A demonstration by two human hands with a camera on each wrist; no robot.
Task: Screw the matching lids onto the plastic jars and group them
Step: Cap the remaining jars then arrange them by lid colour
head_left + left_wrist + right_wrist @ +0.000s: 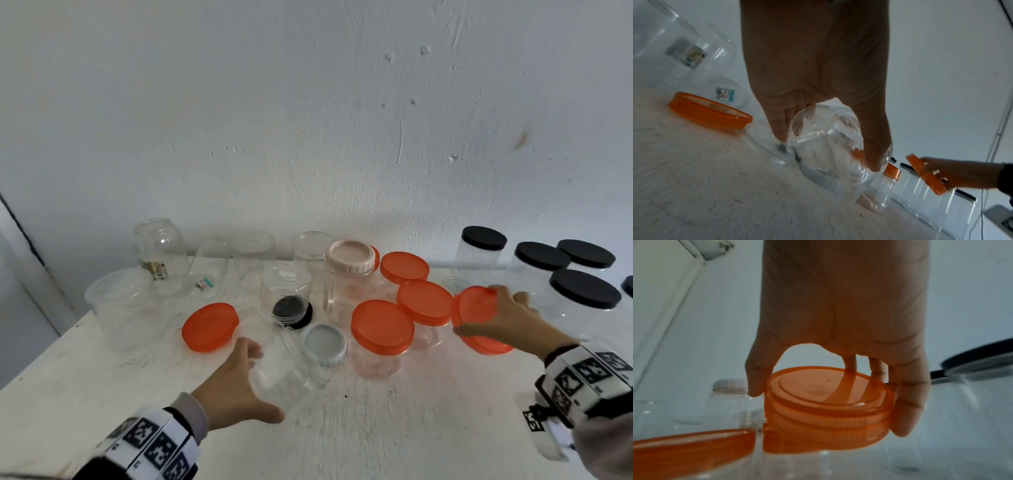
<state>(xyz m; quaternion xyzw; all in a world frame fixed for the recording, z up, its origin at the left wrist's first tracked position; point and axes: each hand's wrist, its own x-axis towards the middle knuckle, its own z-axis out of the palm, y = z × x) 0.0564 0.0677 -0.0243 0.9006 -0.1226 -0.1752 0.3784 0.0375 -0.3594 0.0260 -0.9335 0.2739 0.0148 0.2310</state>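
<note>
On the white table [376, 428] a clear lidless jar [291, 373] lies on its side. My left hand [262, 383] grips its body, thumb on the near side and fingers over the far side; the left wrist view shows the same jar [828, 146] between them. To the right, my right hand [479, 312] holds an orange lid [824, 395] by its rim, tilted and lifted just above another orange lid [486, 344] beneath it.
Jars with orange lids [382, 325] stand mid-table, black-lidded jars [584, 291] at the right, a pink-lidded jar [349, 262] behind. A loose orange lid [209, 327], a grey-white lid [323, 342] and a black lid [301, 318] lie near the left hand. Clear jars [161, 253] line the wall.
</note>
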